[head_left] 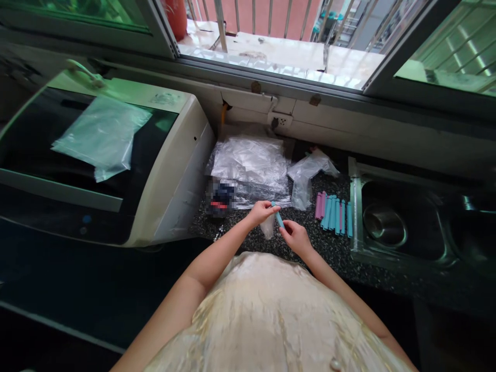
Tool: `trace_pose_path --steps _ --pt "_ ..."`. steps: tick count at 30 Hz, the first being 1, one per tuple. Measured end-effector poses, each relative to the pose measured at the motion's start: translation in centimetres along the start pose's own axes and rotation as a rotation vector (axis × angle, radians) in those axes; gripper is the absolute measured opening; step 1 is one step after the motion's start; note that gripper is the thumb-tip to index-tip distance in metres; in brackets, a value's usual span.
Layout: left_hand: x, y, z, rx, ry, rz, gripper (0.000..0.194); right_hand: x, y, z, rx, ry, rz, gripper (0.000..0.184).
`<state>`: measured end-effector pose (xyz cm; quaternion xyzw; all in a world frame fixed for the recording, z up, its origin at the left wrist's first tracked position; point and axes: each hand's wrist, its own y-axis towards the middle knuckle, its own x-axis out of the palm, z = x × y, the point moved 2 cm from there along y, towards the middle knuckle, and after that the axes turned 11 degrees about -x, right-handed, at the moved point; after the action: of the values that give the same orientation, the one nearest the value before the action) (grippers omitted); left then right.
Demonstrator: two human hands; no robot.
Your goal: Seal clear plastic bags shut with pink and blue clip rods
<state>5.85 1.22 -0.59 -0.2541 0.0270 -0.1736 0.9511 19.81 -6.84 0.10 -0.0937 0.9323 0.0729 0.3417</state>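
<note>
Centre of the frame, left to right: the person's left hand (pixel 263 212) pinches the upper end of a blue clip (pixel 278 219), a clear bag (pixel 267 228) just beneath these fingers; the clip's long axis slants down rightward, spanning both hands; the right hand (pixel 297 238) pinches its lower end. Right of centre, I see loose clips (pixel 332 213).

Holding the left arm (pixel 217 262) forward and inward, bare and slightly bent. Holding the right arm (pixel 343 287) at a slant from the other side, equally bare. Pinching with 2 hands close together, with the left hand (pixel 259 213) farther forward and the right hand (pixel 297 237) nearer in.
</note>
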Motion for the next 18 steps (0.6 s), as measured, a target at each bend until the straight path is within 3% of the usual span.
trace_pose_path --steps 6,18 --pt "2.0 1.3 -0.5 -0.025 0.008 -0.048 0.051 -1.1 -0.7 1.0 -0.029 -0.149 0.036 0.020" --pt "6.8 4.1 -1.0 -0.029 0.112 -0.172 0.049 -3.7 -2.2 3.8 0.064 -0.381 0.090 0.020"
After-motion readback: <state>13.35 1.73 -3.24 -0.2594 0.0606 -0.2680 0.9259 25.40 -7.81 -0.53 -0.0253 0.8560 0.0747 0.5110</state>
